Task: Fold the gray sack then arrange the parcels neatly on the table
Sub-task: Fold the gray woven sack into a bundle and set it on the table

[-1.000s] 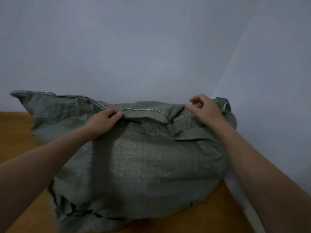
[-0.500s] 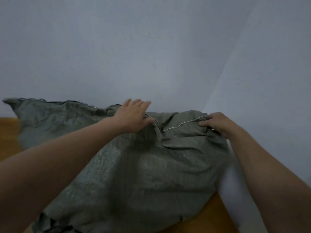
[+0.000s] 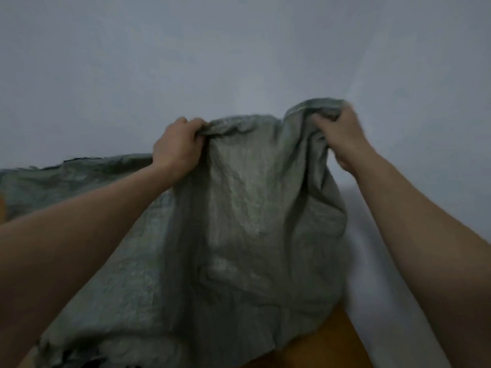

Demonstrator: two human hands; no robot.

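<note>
Across the upper half of the frame a plain pale wall [image 3: 239, 62] fills the background, and below it the gray sack [image 3: 247, 221] spreads over the centre and lower left, its top edge lifted into a bunched ridge at mid-frame while its lower part drapes down onto the orange-brown table [image 3: 326, 341] showing at the bottom right. Just left of centre the left hand [image 3: 176, 148] grips the raised edge with curled fingers, and at the upper right of the sack the right hand [image 3: 341, 131] clutches the gathered corner, slightly blurred.
</note>
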